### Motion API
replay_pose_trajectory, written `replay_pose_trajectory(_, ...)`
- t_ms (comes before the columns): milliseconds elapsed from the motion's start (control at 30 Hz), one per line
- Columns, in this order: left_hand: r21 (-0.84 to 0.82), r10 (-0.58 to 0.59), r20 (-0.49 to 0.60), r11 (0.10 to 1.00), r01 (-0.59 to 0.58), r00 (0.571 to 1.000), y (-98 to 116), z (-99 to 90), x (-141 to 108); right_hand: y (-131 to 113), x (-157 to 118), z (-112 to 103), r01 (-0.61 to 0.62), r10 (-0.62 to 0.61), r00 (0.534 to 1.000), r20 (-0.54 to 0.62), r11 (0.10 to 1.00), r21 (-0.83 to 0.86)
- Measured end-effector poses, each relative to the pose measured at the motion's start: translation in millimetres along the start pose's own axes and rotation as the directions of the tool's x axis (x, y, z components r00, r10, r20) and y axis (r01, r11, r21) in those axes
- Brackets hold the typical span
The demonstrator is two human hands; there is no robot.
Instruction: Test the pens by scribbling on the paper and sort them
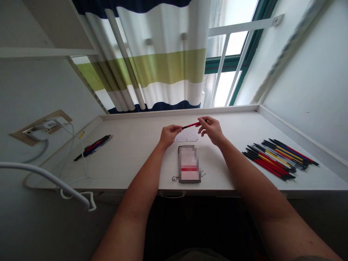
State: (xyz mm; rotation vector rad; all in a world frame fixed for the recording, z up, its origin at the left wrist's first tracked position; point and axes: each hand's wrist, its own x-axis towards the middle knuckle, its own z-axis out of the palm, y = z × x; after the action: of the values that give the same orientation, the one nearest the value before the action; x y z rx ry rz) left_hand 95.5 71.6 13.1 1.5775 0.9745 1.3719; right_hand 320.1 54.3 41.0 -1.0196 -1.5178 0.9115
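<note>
Between my left hand (169, 136) and my right hand (211, 130) I hold a slim red and black ballpoint pen (191, 125) level above the white desk (130, 145). My left fingertips pinch its left end, and my right fingers close on its right end. Just below the pen lies a small white patterned paper (186, 136), not touched by either hand. Nearer me, a pixelated dark-edged flat package (189, 164) with a red band lies below my hands.
Several sorted red, black and yellow pens (280, 157) lie at the desk's right. A few more pens (92, 148) lie at its left. White cables run from a wall socket (40, 127) at the left. A raised lip borders the back and right of the desk.
</note>
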Motion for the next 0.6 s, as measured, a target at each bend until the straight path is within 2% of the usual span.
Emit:
replay_pose_trajectory(67, -0.028, -0.011, 0.001, 1.000, 0.011, 1.000, 1, 7.2, -2, -2, 2, 6, 0.000, 0.008, 1.000, -0.030, 0.963, 0.268)
replay_pose_trajectory(167, 0.070, 0.000, 0.075, 0.998, -0.005, 0.997, 5, 18.3, -7, -7, 3, 16, -0.047, 0.066, 0.997, -0.028, 0.897, 0.440)
replay_pose_trajectory(267, 0.228, 0.046, 0.058, 0.972, -0.058, 0.997, 8, 20.4, -10, -11, 4, 13, -0.059, 0.097, 0.993, -0.073, 0.913, 0.403)
replay_pose_trajectory(367, 0.345, 0.030, 0.000, 0.938, -0.028, 1.000, 5, 11.4, -6, -13, 3, -2, -0.019, 0.063, 0.987, -0.145, 0.959, 0.283)
replay_pose_trajectory(500, 0.370, -0.039, -0.051, 0.927, 0.055, 0.998, -4, 0.4, -2, -11, 1, -16, 0.029, 0.015, 0.985, -0.173, 0.968, 0.247)
replay_pose_trajectory(600, 0.371, -0.040, -0.052, 0.927, 0.057, 0.998, -7, 0.1, -1, -8, 2, -16, 0.029, 0.017, 0.984, -0.180, 0.968, 0.251)
